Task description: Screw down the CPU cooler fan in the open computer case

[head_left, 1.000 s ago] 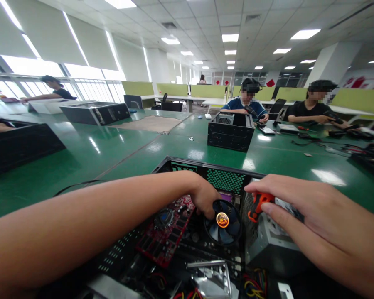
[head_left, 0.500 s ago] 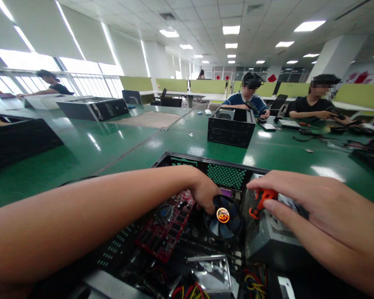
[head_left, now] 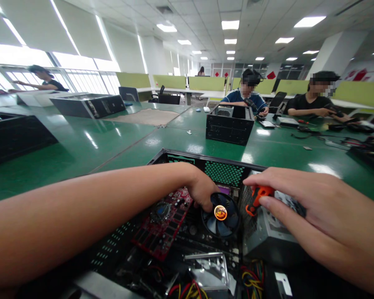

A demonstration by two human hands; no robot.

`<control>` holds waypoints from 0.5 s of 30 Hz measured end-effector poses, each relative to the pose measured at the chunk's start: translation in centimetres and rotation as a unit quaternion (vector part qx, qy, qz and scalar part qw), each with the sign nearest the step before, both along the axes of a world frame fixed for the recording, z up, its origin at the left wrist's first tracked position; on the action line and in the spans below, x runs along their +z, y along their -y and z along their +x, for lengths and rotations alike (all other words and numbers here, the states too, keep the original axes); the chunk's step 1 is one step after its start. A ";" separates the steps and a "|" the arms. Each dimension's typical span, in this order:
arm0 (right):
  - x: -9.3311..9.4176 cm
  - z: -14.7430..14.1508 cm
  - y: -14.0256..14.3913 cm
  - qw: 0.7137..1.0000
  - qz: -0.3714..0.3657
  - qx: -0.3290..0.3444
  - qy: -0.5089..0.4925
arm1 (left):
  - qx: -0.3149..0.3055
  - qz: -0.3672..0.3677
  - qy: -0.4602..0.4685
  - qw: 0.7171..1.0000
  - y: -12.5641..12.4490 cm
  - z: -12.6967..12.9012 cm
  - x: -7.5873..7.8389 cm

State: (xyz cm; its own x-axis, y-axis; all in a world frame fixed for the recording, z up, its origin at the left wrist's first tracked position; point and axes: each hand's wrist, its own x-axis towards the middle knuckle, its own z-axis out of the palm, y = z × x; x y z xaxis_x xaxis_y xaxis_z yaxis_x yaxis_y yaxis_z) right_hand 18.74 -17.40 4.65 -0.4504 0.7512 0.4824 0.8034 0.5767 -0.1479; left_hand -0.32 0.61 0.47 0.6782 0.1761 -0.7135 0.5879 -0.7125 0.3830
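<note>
1. Red card left of the fan, power supply crowding right!
2. Left hand, curled at the fan's upper-left rim; can't tell its grip.
3. Right hand, right of fan, clasps orange handle.

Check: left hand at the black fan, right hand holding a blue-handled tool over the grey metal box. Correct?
Colour is wrong: in the head view, the tool in the right hand has an orange-and-black handle, not blue. Rest stands: left hand at the black fan, tool over the grey metal box.
</note>
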 end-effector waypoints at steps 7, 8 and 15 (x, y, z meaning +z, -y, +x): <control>0.5 0.9 0.1 0.998 -0.058 0.012 0.007 | -0.001 0.024 -0.022 0.999 0.8 0.5 0.7; 0.4 1.0 0.1 0.998 -0.057 0.015 0.008 | -0.003 0.026 -0.023 0.999 0.9 0.5 0.7; 0.9 -0.1 0.8 1.000 -0.006 0.010 0.006 | -0.004 0.019 -0.016 1.000 1.2 0.1 1.4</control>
